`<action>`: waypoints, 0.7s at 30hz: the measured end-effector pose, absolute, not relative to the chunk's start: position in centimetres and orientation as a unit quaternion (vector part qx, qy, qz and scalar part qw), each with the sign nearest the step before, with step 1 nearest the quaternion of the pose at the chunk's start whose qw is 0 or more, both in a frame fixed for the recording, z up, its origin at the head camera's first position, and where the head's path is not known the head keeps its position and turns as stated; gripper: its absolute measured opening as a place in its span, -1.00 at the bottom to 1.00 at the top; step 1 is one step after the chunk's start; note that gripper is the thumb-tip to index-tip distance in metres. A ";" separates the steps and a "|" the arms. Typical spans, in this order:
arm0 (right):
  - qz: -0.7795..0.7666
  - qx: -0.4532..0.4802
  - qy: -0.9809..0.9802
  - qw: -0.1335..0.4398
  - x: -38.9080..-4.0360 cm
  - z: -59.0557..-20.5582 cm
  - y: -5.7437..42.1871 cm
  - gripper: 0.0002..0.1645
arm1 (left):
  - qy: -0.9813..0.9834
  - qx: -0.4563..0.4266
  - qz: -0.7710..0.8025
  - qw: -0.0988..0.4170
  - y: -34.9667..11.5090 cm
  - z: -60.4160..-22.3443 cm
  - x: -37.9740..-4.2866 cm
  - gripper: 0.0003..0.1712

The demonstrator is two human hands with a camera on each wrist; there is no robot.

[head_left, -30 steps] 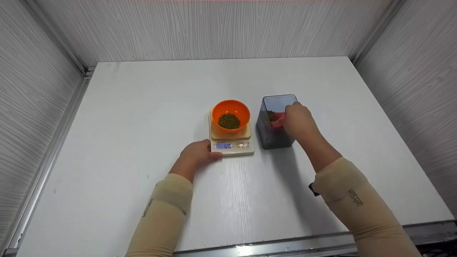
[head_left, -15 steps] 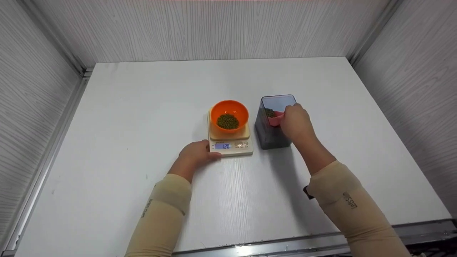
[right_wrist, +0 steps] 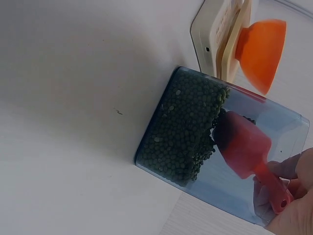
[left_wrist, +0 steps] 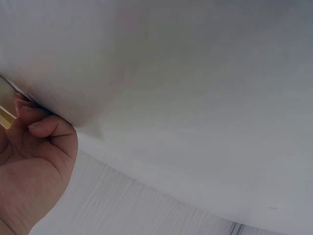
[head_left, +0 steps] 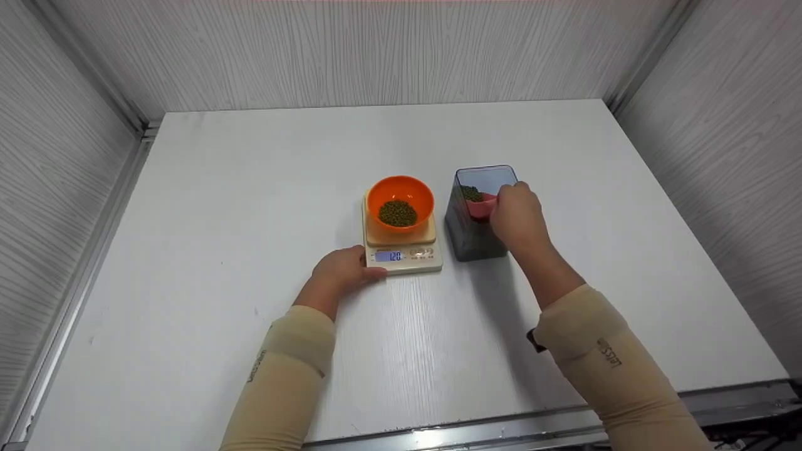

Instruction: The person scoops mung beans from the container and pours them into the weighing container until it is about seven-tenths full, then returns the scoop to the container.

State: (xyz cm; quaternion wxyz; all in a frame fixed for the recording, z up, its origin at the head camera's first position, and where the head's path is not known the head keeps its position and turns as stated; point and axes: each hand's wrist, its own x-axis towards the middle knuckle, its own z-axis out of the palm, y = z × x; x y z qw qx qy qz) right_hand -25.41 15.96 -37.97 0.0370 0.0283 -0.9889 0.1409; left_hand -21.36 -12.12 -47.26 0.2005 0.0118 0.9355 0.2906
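Note:
My right hand (head_left: 519, 216) grips the handle of a red scoop (right_wrist: 244, 144). The scoop's bowl is inside a clear bluish bin (right_wrist: 220, 181), its tip against the green mung beans (right_wrist: 183, 125). To the left, an orange bowl (head_left: 401, 188) with more mung beans (head_left: 397, 213) stands on a kitchen scale (head_left: 413, 264), whose display looks like 120. My left hand (head_left: 341, 271) holds the scale's front left corner, thumb along the front edge and fingers at the left side. Those fingers look curled in the left wrist view.
The bin stands just right of the scale on a white table (head_left: 250, 188). Pale wood-grain panels (head_left: 376, 50) enclose the back and sides. A metal rail (head_left: 432, 438) runs along the front edge.
My right hand has shifted the scoop slightly up and left inside the bin, and its bowl now looks more level. The left hand stays at the scale, and the display reads the same.

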 end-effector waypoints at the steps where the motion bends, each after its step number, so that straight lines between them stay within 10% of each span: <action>1: 0.142 0.032 -0.988 0.041 -25.4 -38.0 16.0 -0.74 | 0.936 0.012 0.291 0.200 -12.1 -47.3 -21.4 -0.30; 21: 0.211 0.080 -0.971 0.074 -24.4 -37.7 18.8 -0.75 | 0.928 -0.005 0.306 0.212 -12.2 -47.2 -21.3 -0.31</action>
